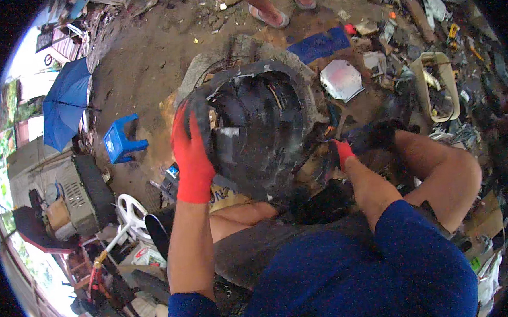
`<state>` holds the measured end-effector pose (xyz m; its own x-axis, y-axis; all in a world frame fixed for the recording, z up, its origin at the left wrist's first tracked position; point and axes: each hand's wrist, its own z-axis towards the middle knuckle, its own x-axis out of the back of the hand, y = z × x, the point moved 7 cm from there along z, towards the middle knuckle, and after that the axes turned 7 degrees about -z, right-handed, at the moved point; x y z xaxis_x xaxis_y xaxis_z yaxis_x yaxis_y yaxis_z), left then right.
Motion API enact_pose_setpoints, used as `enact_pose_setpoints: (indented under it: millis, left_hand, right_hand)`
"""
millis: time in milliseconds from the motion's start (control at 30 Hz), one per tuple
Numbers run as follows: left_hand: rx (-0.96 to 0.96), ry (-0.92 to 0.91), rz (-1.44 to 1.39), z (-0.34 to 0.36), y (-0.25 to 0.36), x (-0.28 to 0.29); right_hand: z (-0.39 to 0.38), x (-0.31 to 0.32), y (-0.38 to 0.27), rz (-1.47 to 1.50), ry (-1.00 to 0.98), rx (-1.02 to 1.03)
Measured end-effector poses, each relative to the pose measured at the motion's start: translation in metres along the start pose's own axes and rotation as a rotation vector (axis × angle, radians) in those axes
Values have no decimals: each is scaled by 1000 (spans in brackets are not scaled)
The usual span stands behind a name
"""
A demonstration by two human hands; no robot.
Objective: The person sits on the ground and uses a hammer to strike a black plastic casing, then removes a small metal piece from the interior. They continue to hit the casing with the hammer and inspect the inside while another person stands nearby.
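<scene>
A large black hollow shell, dirty and round with a ragged grey rim and ribs inside, is tilted up in front of me; its exact kind I cannot tell. My left hand, in a red glove, grips its left rim, with the thumb side partly hidden. Beyond the shell's lower right edge, my right hand is closed, also in a red glove. Its fingers are dark and mostly hidden, so what they hold cannot be made out. A tool-like brownish piece lies just past that hand.
Another person's sandaled feet stand at the far side. A blue stool and a blue umbrella are to the left. On the right, a cream bin sits among scrap, near a whitish metal plate. A white wheel lies lower left.
</scene>
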<state>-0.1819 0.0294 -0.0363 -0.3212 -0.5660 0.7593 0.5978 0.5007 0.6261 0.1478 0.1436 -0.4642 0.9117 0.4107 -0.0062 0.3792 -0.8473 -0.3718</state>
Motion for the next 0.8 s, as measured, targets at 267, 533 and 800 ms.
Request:
enact_pose_setpoints:
  millis: [267,533,800]
  left_hand:
    - [38,31,-78,13,-15,-3]
    - [-113,55,-74,-14,24,13]
    - [-23,122,-174,-1,12,-6]
  right_hand:
    - [-114,9,-120,39,-522,20]
    - [-347,75,-145,-96,-319,846]
    - [-338,57,-113,-856,-32,970]
